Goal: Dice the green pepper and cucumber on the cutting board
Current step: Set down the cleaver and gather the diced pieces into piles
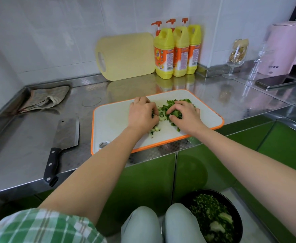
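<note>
Cutting board (pixel 112 123), left hand (pixel 142 114) and right hand (pixel 187 114) on it, fingers curled round diced vegetables (pixel 163 111)

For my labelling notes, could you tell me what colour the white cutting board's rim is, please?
The white plastic cutting board's rim is orange; head view.

Short plaid sleeve (pixel 38 225) at seven o'clock — green, white and pale grey checks, soft woven cloth, forearms (pixel 98 165) bare from elbow to left hand (pixel 142 114) and right hand (pixel 185 114), pale blue trousers (pixel 178 223) at six o'clock — smooth plain fabric over two rounded knees (pixel 142 223)
</note>
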